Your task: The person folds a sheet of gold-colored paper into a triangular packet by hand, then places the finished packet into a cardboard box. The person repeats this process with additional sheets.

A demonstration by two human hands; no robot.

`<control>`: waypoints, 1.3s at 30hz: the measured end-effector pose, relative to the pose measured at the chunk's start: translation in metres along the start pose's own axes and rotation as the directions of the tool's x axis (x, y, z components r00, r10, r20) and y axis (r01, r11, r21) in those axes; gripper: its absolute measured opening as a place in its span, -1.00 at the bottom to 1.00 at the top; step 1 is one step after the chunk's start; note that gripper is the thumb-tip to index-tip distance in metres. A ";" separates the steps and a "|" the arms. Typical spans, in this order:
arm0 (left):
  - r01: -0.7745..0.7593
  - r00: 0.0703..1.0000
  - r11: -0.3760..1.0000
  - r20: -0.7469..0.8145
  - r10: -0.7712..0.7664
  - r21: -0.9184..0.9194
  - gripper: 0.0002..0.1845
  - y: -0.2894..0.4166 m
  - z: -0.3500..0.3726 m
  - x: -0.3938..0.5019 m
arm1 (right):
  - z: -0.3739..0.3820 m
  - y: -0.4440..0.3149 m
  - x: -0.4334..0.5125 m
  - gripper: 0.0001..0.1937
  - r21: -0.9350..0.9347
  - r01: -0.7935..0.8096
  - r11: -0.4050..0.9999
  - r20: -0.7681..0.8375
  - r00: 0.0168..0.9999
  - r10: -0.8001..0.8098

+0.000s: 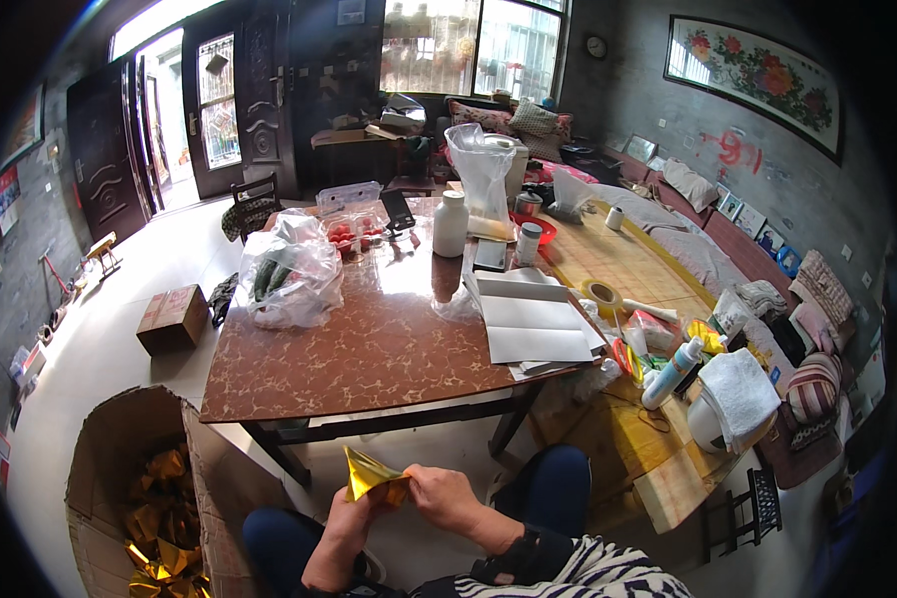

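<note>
A folded piece of shiny gold foil paper is held up above my knees, its pointed flap tilted up to the left. My left hand grips it from below, with part of the fold hidden behind the fingers. At its right end my right hand pinches the edge between thumb and fingers. To the left of my legs stands an open cardboard box, with several folded gold foil pieces heaped inside.
A brown marble-patterned table stands ahead, bearing a plastic bag of cucumbers, a clear box of red fruit, a white bottle and paper sheets. On the right, a lower table holds scissors, tape and a towel-draped bucket.
</note>
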State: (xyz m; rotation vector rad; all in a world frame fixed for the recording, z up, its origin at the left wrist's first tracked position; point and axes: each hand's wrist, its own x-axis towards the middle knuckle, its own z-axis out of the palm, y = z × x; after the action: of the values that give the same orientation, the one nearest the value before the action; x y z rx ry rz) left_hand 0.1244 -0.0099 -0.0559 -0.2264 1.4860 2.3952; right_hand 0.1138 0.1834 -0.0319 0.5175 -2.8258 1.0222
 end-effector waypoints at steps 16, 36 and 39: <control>-0.501 0.808 0.660 0.029 0.588 0.559 -0.84 0.005 0.004 -0.005 | -0.006 -0.002 0.000 -0.84 -0.091 0.181 0.979 -0.124 0.974 -0.191; -0.536 0.832 0.742 0.104 0.545 0.403 -0.90 -0.003 0.008 -0.006 | -0.029 0.000 0.006 -0.88 -0.127 0.337 0.933 -0.275 0.892 -0.359; -0.538 0.830 0.734 0.108 0.548 0.414 -0.86 -0.002 0.006 -0.004 | -0.028 0.001 0.005 -0.87 -0.119 0.329 0.937 -0.261 0.900 -0.350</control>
State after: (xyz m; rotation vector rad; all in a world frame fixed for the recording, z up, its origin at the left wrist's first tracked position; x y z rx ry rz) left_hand 0.1287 -0.0044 -0.0532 0.3428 2.3008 2.3624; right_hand 0.1077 0.2008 -0.0096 0.7601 -2.4027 0.8445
